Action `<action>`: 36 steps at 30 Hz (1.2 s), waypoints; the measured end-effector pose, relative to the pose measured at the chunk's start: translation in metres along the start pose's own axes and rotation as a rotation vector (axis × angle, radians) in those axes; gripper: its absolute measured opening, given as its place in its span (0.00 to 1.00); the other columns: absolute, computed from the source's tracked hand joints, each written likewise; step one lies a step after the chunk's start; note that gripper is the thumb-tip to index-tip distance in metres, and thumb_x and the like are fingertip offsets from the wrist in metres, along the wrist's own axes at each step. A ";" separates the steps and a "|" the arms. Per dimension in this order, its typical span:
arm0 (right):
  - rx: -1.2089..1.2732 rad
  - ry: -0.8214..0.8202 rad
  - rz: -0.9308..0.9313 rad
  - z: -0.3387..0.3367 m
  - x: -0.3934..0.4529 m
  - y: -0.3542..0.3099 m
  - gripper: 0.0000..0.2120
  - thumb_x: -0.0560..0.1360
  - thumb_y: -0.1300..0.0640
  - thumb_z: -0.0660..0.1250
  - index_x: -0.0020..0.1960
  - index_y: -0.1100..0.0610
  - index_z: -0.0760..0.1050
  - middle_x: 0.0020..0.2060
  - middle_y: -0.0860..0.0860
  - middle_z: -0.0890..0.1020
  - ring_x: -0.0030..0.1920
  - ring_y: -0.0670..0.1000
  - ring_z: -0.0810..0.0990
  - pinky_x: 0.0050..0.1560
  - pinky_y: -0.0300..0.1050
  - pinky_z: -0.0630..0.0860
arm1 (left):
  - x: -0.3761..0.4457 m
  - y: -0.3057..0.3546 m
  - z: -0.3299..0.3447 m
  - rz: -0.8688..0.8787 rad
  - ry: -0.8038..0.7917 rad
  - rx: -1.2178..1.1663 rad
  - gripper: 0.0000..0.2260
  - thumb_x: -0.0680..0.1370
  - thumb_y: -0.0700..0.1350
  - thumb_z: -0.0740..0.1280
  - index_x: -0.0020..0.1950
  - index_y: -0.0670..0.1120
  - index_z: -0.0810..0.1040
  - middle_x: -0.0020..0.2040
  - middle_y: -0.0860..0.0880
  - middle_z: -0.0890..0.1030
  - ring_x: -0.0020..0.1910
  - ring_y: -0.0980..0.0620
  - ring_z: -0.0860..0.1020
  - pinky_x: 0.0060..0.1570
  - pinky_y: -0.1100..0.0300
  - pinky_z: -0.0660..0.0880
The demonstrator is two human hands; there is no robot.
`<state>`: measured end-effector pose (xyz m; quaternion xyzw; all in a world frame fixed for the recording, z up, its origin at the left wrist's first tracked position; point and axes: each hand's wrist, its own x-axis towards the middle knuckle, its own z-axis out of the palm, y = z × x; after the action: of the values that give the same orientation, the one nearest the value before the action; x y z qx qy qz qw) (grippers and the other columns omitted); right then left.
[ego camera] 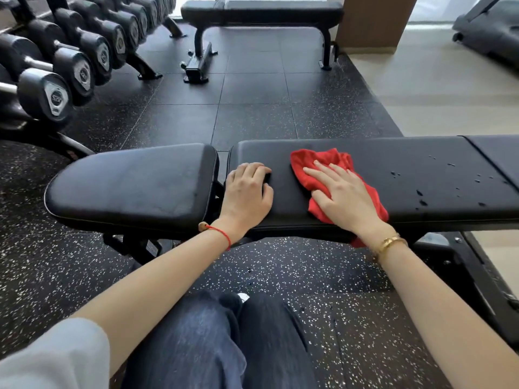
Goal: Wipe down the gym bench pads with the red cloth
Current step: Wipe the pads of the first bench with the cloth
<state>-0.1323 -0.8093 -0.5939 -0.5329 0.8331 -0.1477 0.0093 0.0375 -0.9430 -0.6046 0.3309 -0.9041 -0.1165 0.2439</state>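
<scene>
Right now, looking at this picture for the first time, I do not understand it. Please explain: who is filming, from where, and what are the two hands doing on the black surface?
No machine here: a person wears a camera on the head, so you look down along their own arms. The black surface is the long pad of a gym bench, with a shorter seat pad beside it. The right hand presses flat on a red cloth to wipe the pad. The left hand rests on the pad's end with curled fingers, holding nothing. Water drops lie further right. Dumbbells stand behind.
</scene>
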 end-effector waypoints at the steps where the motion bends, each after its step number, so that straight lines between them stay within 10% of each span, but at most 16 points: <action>1: -0.008 -0.007 0.016 -0.002 0.005 0.006 0.24 0.77 0.49 0.60 0.73 0.40 0.64 0.76 0.43 0.62 0.76 0.51 0.59 0.77 0.52 0.51 | 0.000 0.000 0.000 -0.005 0.002 0.002 0.15 0.76 0.43 0.62 0.61 0.45 0.78 0.63 0.49 0.78 0.66 0.46 0.72 0.66 0.50 0.66; 7: -0.041 -0.038 0.181 -0.004 0.056 0.004 0.25 0.78 0.48 0.56 0.75 0.41 0.61 0.78 0.44 0.58 0.77 0.52 0.55 0.77 0.54 0.47 | -0.001 0.004 -0.001 -0.017 0.030 -0.012 0.15 0.74 0.42 0.63 0.60 0.45 0.79 0.61 0.49 0.80 0.64 0.45 0.74 0.66 0.50 0.67; 16: 0.045 -0.028 -0.058 -0.002 -0.013 -0.017 0.26 0.75 0.47 0.55 0.73 0.38 0.63 0.75 0.40 0.62 0.76 0.48 0.59 0.77 0.52 0.51 | 0.000 -0.011 0.006 0.013 0.062 -0.059 0.14 0.74 0.43 0.65 0.59 0.48 0.79 0.61 0.51 0.80 0.63 0.48 0.74 0.66 0.52 0.65; 24: -0.060 0.011 0.293 -0.006 0.064 0.016 0.24 0.79 0.50 0.56 0.74 0.41 0.63 0.77 0.45 0.61 0.76 0.53 0.58 0.76 0.53 0.49 | 0.002 -0.012 0.006 0.026 0.051 -0.068 0.15 0.74 0.46 0.62 0.59 0.48 0.79 0.61 0.51 0.79 0.64 0.47 0.72 0.66 0.51 0.64; 36: 0.020 -0.032 0.014 -0.006 0.007 -0.025 0.27 0.76 0.53 0.62 0.74 0.41 0.64 0.76 0.42 0.63 0.77 0.49 0.58 0.77 0.52 0.51 | 0.003 -0.012 0.005 0.032 0.041 -0.069 0.17 0.73 0.46 0.60 0.59 0.46 0.79 0.62 0.48 0.79 0.65 0.44 0.73 0.67 0.47 0.66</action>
<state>-0.1147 -0.8239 -0.5807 -0.5292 0.8351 -0.1473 0.0290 0.0395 -0.9536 -0.6124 0.3099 -0.8996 -0.1371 0.2754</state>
